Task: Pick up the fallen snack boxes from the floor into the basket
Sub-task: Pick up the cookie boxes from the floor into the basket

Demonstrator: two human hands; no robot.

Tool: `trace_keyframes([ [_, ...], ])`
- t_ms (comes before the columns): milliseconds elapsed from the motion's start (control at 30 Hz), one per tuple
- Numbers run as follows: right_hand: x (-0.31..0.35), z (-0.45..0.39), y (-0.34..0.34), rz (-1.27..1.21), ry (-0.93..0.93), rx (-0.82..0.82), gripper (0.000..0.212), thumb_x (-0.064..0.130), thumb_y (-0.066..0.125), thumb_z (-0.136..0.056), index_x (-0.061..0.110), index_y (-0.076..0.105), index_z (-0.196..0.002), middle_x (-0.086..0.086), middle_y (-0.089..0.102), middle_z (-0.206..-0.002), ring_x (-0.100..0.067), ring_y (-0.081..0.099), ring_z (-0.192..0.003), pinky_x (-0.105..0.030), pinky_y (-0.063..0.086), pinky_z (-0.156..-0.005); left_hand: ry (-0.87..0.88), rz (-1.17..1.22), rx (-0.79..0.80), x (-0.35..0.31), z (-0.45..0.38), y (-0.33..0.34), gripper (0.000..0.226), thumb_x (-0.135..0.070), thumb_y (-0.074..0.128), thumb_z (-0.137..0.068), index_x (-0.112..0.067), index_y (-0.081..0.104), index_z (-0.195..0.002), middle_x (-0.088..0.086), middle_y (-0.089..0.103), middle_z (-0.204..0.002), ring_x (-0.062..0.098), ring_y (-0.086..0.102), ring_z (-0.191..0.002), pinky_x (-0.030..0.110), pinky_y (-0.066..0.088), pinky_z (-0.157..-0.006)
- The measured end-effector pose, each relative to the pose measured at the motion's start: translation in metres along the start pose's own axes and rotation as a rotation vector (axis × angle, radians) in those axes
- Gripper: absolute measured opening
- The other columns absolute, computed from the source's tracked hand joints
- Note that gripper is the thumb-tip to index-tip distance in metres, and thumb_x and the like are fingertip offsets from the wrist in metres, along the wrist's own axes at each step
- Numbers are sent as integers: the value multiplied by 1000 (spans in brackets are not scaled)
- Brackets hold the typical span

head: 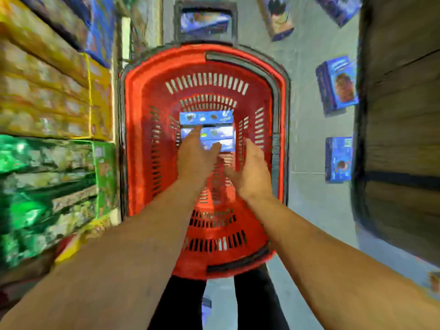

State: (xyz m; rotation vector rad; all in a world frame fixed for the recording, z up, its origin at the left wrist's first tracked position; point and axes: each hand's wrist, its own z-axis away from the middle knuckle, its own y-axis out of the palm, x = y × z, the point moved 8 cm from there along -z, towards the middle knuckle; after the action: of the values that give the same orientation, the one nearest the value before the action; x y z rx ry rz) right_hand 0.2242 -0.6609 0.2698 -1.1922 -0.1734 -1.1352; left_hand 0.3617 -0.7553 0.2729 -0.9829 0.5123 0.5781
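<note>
Grey floor (307,120), red basket (133,129), stocked shelves (47,115), left hand (195,158) and right hand (250,170) grip wide

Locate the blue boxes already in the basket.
In the head view the blue snack boxes lie side by side on the floor of the red basket, at frame centre, just beyond the left hand and right hand.
</note>
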Motion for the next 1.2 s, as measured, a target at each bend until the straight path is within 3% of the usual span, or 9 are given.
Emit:
trace_keyframes([
  [100, 28, 40, -64, 76, -18, 7, 78, 30, 81, -72, 11, 45, -138, -10, 53, -130, -26, 48, -121, -35, 40, -105, 84, -108, 134, -57, 48, -30, 60, -30, 69, -84, -5, 50, -135, 19, 57, -131, 31, 55, -120, 31, 36, -99],
  [167, 39, 69, -112, 145, -2, 5, 83, 36, 80, -72, 10, 42, -141, -13, 50, -136, -30, 45, -127, -42, 38, -108, 214, -186, 224, -97, 87, -49, 61, -33, 68, -83, -4, 51, -134, 19, 56, -133, 32, 53, -123, 32, 35, -102],
  [267, 53, 116, -177, 227, 23, -32, 89, 38, 80, -75, 7, 36, -147, -16, 39, -149, -35, 36, -137, -45, 29, -114, 355, -290, 309, -144, 137, -81, 68, -46, 63, -82, -6, 50, -136, 17, 54, -136, 31, 51, -125, 35, 35, -106],
  [400, 60, 183, -249, 308, 40, -116, 92, 44, 79, -75, 8, 35, -147, -16, 37, -152, -35, 34, -140, -46, 29, -115, 496, -316, 342, -198, 201, -108, 65, -31, 73, -82, -7, 48, -138, 12, 53, -138, 26, 49, -128, 28, 31, -107],
  [500, 52, 223, -286, 310, 36, -171, 92, 45, 79, -76, 7, 36, -148, -15, 36, -152, -33, 32, -141, -42, 27, -117, 537, -267, 325, -228, 235, -115, 67, -33, 72, -81, -8, 47, -139, 9, 53, -139, 23, 48, -130, 28, 31, -108],
  [767, -5, 299, -345, 259, 62, -287, 91, 48, 78, -75, 12, 36, -147, -8, 38, -152, -27, 35, -140, -41, 34, -114, 634, -264, 262, -285, 307, -88, 65, -29, 70, -83, -13, 45, -141, 5, 48, -143, 19, 43, -133, 31, 31, -112],
  [1200, -134, 337, -446, 304, 74, -190, 93, 52, 76, -77, 17, 31, -150, -4, 34, -155, -23, 33, -141, -36, 34, -112, 615, -348, 235, -328, 411, 42, 68, -37, 67, -86, -16, 39, -144, 6, 40, -149, 20, 36, -139, 29, 25, -113],
])
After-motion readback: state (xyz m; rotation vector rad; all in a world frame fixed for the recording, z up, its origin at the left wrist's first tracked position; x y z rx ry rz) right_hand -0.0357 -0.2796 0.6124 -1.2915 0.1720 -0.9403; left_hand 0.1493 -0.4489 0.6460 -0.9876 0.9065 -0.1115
